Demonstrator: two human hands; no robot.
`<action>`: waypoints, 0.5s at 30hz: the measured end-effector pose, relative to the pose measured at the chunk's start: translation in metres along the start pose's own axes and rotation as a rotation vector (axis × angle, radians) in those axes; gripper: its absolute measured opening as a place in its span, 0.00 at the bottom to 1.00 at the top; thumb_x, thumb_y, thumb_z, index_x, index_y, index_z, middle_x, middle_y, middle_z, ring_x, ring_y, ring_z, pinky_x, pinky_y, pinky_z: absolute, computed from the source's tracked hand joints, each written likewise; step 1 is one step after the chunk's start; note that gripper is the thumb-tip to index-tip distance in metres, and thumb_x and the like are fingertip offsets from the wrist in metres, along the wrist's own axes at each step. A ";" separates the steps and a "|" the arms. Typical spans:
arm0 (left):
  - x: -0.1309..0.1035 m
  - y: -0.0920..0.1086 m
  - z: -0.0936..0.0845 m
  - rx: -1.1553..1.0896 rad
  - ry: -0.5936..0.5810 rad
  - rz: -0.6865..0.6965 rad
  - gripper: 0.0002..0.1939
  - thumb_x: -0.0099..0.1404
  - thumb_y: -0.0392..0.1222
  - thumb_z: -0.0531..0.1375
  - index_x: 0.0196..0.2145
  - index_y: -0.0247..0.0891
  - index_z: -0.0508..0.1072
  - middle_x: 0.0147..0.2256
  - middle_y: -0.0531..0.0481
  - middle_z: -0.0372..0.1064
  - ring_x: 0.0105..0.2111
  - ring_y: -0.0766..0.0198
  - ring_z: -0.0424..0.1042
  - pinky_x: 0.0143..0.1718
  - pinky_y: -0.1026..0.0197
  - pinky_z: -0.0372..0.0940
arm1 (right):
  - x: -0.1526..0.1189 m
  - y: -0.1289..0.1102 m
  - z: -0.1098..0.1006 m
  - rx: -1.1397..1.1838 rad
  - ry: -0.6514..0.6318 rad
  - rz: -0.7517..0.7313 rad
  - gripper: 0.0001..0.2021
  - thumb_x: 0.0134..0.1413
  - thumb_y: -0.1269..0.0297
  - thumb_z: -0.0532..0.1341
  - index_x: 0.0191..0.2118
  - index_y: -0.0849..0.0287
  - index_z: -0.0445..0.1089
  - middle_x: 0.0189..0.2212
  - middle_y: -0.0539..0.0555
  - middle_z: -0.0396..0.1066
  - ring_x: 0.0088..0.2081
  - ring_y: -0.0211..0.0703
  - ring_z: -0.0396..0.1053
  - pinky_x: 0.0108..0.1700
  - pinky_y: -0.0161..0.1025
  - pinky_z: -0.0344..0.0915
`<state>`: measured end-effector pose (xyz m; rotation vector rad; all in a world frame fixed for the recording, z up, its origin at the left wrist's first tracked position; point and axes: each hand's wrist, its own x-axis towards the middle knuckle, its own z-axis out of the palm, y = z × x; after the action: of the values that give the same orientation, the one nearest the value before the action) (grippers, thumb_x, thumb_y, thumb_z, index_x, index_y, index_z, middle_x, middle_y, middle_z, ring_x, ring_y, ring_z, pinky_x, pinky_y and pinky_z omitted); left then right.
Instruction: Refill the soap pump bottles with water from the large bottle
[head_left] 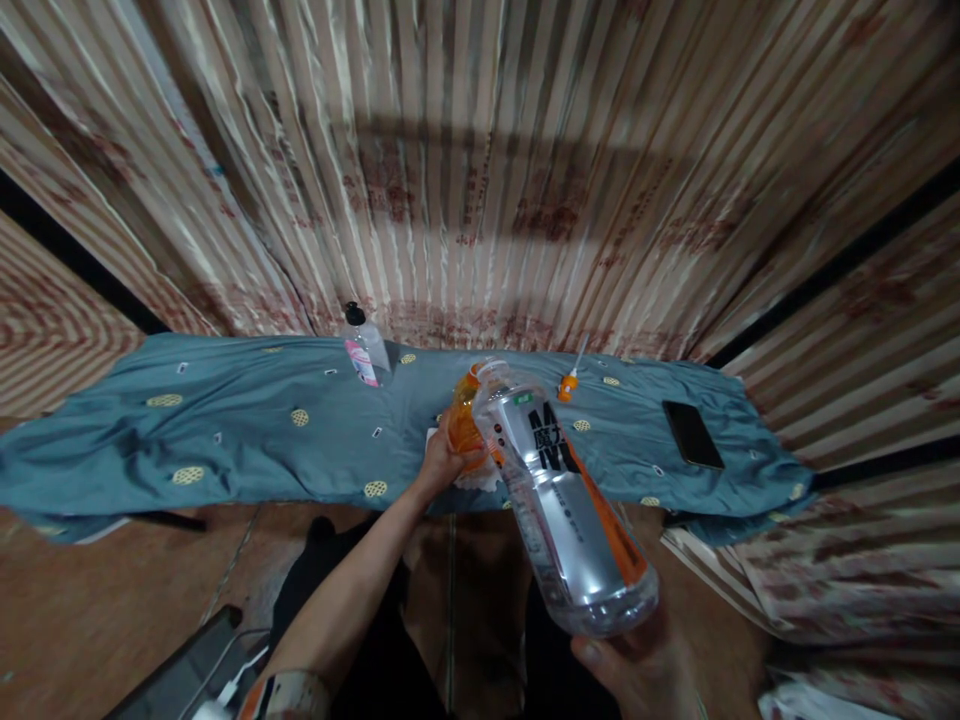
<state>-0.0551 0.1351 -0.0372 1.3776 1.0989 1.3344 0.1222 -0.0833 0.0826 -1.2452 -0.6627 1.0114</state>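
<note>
My left hand (447,455) is wrapped round an orange see-through bottle (466,418) above the cloth-covered bench. In my right hand (637,660) is a large clear plastic bottle (559,490) with a silver and orange label, gripped near its base. This bottle is tilted, its neck meeting the top of the orange bottle; whether the two rims touch I cannot tell. Liquid inside the clear bottle is hard to make out. Under the orange bottle lies a white tissue (480,480), partly hidden. An orange pump top (568,384) with a thin tube lies on the cloth to the right.
A clear bottle with a black cap and pink label (364,350) stands back left on the blue cloth (247,430). A black phone (691,434) lies at the right. Striped curtains (480,180) hang behind the bench. A white cable plug (225,695) shows at lower left.
</note>
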 end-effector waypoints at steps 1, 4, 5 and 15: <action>0.000 0.001 0.000 0.001 0.000 -0.003 0.39 0.45 0.40 0.73 0.53 0.40 0.64 0.47 0.46 0.74 0.49 0.53 0.74 0.55 0.49 0.68 | 0.000 0.000 -0.001 -0.007 0.006 0.001 0.44 0.27 0.55 0.80 0.57 0.53 0.68 0.51 0.59 0.76 0.52 0.61 0.75 0.47 0.48 0.76; -0.001 0.005 0.001 -0.008 -0.003 -0.008 0.39 0.44 0.39 0.73 0.53 0.40 0.64 0.47 0.47 0.74 0.48 0.53 0.74 0.54 0.50 0.68 | 0.000 0.004 -0.006 -0.037 -0.002 -0.005 0.39 0.31 0.55 0.79 0.53 0.52 0.69 0.45 0.55 0.78 0.48 0.57 0.76 0.47 0.47 0.75; -0.001 0.006 0.002 -0.014 0.000 -0.004 0.39 0.44 0.39 0.73 0.53 0.40 0.64 0.47 0.47 0.74 0.48 0.54 0.74 0.55 0.50 0.68 | 0.001 0.005 -0.008 -0.039 -0.007 -0.011 0.37 0.31 0.55 0.79 0.51 0.51 0.69 0.44 0.53 0.78 0.47 0.55 0.77 0.48 0.46 0.75; 0.001 0.000 0.009 -0.174 -0.010 -0.054 0.43 0.43 0.34 0.72 0.56 0.41 0.61 0.51 0.45 0.73 0.51 0.54 0.74 0.55 0.51 0.69 | 0.005 -0.002 -0.004 -0.039 -0.012 -0.028 0.42 0.28 0.51 0.79 0.54 0.54 0.68 0.48 0.59 0.78 0.48 0.60 0.77 0.47 0.49 0.75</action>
<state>-0.0464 0.1356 -0.0369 1.2179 0.9827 1.3489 0.1280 -0.0810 0.0836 -1.2617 -0.7099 0.9875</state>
